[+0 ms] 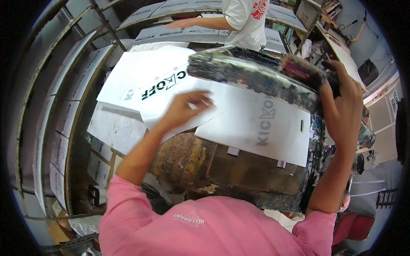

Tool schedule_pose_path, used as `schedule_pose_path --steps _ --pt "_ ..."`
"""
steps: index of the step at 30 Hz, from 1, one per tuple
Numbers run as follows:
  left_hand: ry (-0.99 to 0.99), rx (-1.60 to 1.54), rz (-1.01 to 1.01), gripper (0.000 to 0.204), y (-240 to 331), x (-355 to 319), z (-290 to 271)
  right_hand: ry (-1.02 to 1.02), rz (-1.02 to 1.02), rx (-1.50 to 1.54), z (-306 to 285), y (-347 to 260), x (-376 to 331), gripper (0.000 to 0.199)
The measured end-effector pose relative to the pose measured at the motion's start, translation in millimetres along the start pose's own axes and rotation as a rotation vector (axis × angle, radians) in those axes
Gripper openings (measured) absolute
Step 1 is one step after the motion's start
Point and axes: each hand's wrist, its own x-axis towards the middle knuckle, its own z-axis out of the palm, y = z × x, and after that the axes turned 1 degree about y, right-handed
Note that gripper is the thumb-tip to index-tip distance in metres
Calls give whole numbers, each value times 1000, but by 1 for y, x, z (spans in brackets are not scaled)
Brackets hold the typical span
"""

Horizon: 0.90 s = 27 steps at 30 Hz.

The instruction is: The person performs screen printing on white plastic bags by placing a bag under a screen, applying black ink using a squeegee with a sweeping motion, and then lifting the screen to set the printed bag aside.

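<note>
My right hand [339, 100] grips the raised edge of a paint-stained printing frame [252, 77], tilted up over a white sheet with grey printing [260, 123] on the stained table [239, 175]. My left hand [188, 109] pinches the edge of another white printed sheet [166, 91], which lies to the left, partly over a stack of white sheets [132, 81].
Another person in a white shirt [245, 21] stands behind the table, one arm stretched left over printed sheets. Metal racks [68, 98] with drying white sheets curve along the left. Cluttered shelves sit at the upper right. A red stool [354, 226] stands at the lower right.
</note>
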Motion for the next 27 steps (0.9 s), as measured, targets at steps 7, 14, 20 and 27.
schedule_pose_path --steps 7,14,20,27 --pt "-154 -1094 186 93 80 -61 71 -42 -88 -59 7 -8 -53 43" --pt "-220 -1280 203 106 64 -64 83 -42 -101 -35 11 -17 -70 46" --pt "-148 -1225 206 97 63 -64 89 -30 -86 -22 14 -13 -76 50" --pt "-111 -1285 214 81 68 -71 93 4 -142 -66 19 -13 -87 48"
